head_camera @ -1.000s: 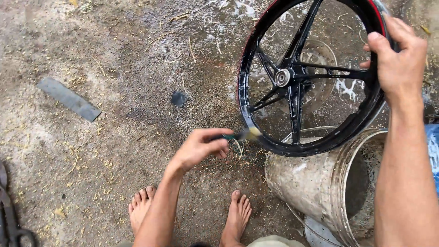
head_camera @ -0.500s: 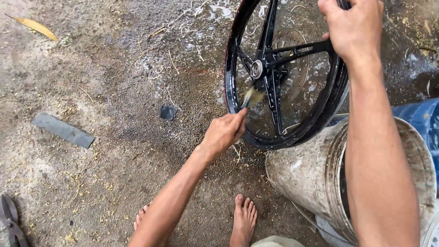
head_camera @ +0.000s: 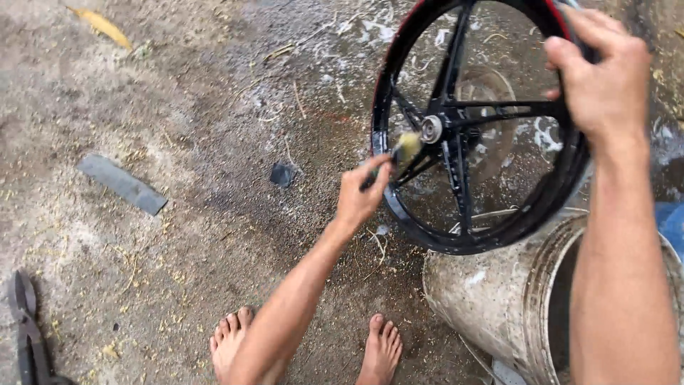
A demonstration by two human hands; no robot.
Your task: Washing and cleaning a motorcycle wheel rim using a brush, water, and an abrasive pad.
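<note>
A black spoked wheel rim (head_camera: 399,207) with a red stripe stands tilted, its lower edge resting on a dirty white bucket (head_camera: 499,299). My right hand (head_camera: 598,78) grips the rim's top right edge. My left hand (head_camera: 363,192) holds a small brush (head_camera: 405,148) whose pale bristles press against a spoke beside the hub (head_camera: 432,129). Both my bare feet (head_camera: 381,349) show at the bottom, on wet ground.
On the gritty concrete lie a grey flat strip (head_camera: 121,184), a small dark scrap (head_camera: 281,175) and a yellow leaf (head_camera: 103,27). Black pliers-like handles (head_camera: 27,328) lie at the lower left. Something blue (head_camera: 670,224) shows behind the bucket.
My left hand has lifted the brush from below the rim up to the spokes near the hub. The right hand keeps its grip on the rim's top.
</note>
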